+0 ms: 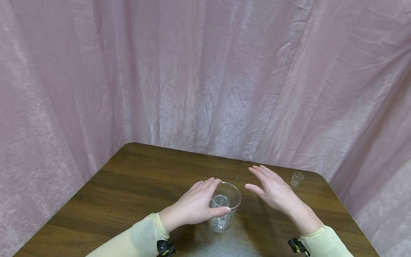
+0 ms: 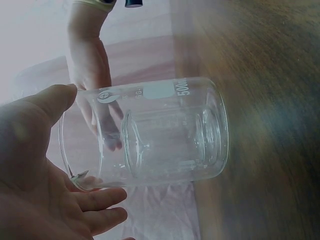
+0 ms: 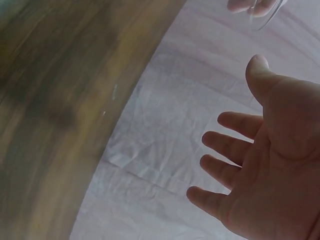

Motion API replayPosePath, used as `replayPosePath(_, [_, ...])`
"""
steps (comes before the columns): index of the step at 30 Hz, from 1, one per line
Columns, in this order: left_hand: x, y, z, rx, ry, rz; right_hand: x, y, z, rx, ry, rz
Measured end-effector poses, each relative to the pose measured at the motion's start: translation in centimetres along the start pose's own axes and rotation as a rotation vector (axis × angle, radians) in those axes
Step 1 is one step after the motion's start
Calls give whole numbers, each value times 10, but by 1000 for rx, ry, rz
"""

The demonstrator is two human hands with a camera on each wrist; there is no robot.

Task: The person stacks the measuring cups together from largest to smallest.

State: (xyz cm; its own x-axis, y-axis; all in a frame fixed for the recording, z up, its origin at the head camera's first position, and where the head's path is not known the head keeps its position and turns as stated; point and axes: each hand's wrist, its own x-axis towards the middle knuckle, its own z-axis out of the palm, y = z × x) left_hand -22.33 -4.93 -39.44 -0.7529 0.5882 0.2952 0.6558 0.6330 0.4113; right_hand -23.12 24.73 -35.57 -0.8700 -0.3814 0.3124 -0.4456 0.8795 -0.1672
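My left hand [image 1: 196, 204] holds a large clear glass beaker [image 2: 160, 91] near its rim, thumb on the near side and fingers on the far side. White printing on its wall reads 500 ml. Inside it stands a smaller glass beaker [image 2: 162, 132], its rim well below the large one's. To the right of the large beaker, my right hand [image 1: 274, 189] hovers over the table with fingers extended and nothing in its grasp. Its palm and spread thumb show in the right wrist view, with the beaker's rim [image 3: 269, 19] at the top edge.
A tiny glass beaker [image 1: 297, 179] stands near the back right corner of the brown wooden table [image 1: 144, 178]. Small clear marks or bits [image 1: 237, 177] show on the tabletop behind the large beaker. Pink curtains [image 1: 205, 78] hang close behind the table and along its sides.
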Motion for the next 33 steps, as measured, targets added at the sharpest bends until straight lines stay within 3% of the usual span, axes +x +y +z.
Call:
replayPosePath(19, [1,0,0,5,17,8,-1,37,6,-28,-12,97])
replayPosePath(33, [2,1,2,19,15,8,-3,51,4,-50,-42,138])
